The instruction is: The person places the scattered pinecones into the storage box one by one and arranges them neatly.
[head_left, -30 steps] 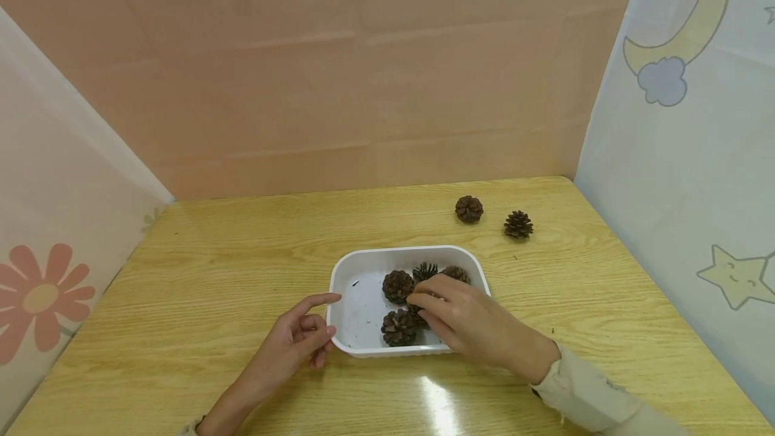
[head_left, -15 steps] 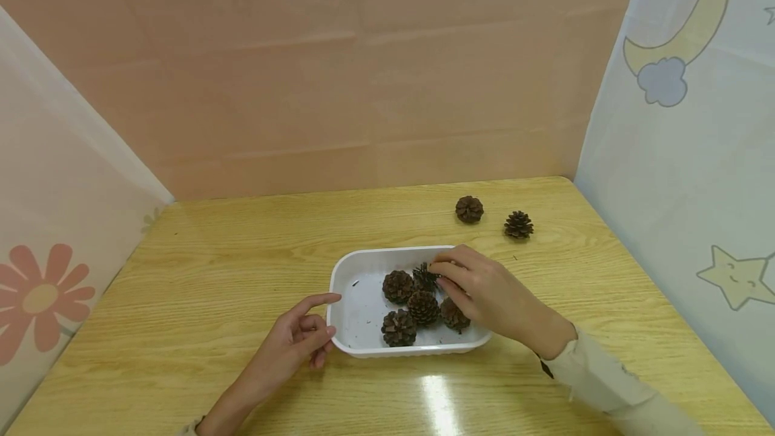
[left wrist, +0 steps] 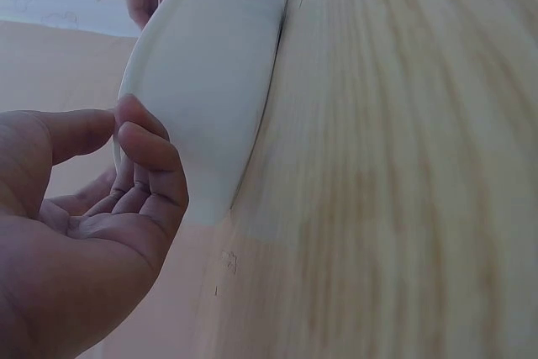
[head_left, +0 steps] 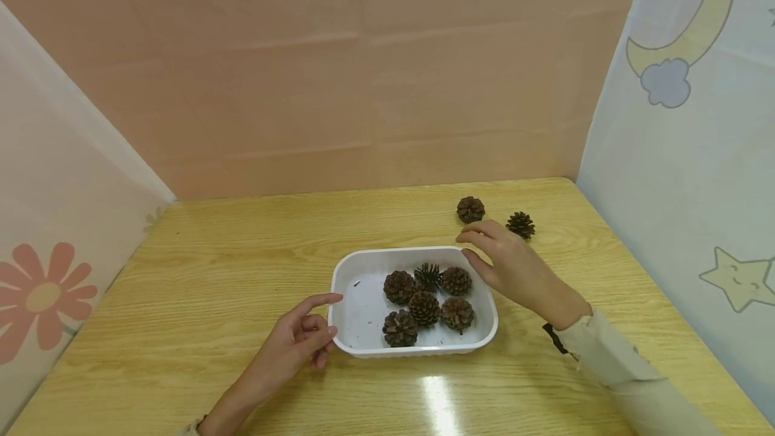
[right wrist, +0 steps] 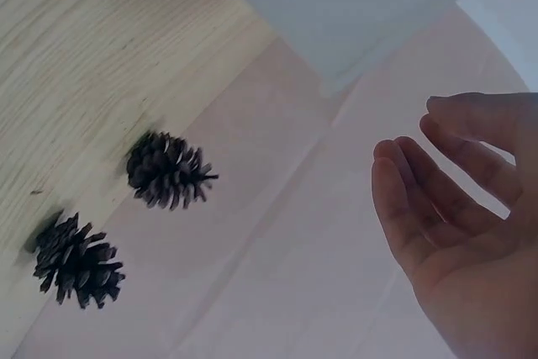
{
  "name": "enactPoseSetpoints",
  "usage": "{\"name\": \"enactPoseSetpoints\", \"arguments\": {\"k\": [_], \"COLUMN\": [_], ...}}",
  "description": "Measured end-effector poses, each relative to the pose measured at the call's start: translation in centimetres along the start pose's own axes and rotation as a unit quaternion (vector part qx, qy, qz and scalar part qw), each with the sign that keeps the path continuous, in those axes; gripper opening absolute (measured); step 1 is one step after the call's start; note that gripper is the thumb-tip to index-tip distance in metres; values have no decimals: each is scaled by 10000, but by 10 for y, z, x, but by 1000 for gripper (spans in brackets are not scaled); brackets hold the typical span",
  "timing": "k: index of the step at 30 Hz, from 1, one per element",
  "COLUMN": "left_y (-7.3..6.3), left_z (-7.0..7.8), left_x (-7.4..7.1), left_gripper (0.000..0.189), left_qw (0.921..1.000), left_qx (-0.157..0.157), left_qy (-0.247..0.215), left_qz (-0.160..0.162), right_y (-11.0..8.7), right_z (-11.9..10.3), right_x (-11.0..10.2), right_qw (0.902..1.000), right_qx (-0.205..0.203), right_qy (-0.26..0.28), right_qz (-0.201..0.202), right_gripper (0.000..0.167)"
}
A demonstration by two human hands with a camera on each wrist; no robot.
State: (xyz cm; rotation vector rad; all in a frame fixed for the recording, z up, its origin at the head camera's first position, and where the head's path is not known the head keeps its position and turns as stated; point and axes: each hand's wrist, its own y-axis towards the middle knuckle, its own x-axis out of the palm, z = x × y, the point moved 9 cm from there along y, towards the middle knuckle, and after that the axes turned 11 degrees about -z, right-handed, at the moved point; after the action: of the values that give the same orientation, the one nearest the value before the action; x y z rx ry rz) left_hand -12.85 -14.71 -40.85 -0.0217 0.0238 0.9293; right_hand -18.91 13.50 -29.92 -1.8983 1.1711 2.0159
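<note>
A white plastic tray [head_left: 363,315] sits on the wooden table with several brown pine cones [head_left: 424,308] grouped in its middle and right part. At the tray's left end, my left hand [head_left: 303,332] holds the rim, index finger over the edge and thumb lower down. The left wrist view shows this left hand [left wrist: 101,199] with its fingers bent at the tray's outer wall. My right hand [head_left: 514,261], empty and with fingers loosely bent, hovers over the tray's back right corner. Past it lie two loose pine cones [head_left: 470,209], also visible beyond the right hand [right wrist: 454,199] in the right wrist view.
The wood-grain table [head_left: 242,247] ends at a plain peach backdrop [head_left: 303,86]. Pale printed cloths flank it, with a flower on the left and a moon and star on the right. Small dark flecks lie in the tray's left part.
My right hand has let go of a pine cone at the tray's back right, risen out of the tray and moved toward the two loose cones. The left hand stays in place.
</note>
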Motion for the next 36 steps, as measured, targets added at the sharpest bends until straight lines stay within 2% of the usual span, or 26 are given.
{"name": "enactPoseSetpoints", "arguments": {"k": [8,17,22,36], "left_y": [-1,0,0,0], "left_z": [-1,0,1,-1], "left_x": [-1,-1,0,-1], "left_gripper": [53,52,52,52], "left_qw": [10000,10000,10000,9999], "left_qx": [-56,14,7,-55], "left_qy": [11,85,85,131], "left_qz": [35,33,25,53], "right_y": [-5,-13,-20,-40], "right_z": [32,72,91,130], "right_x": [-5,-14,-19,-1], "right_qw": [9989,9935,9903,9752], "right_qx": [448,1141,1388,2158], "right_qy": [-66,42,62,61], "right_qz": [137,-26,-51,-489], "right_gripper": [28,24,24,26]}}
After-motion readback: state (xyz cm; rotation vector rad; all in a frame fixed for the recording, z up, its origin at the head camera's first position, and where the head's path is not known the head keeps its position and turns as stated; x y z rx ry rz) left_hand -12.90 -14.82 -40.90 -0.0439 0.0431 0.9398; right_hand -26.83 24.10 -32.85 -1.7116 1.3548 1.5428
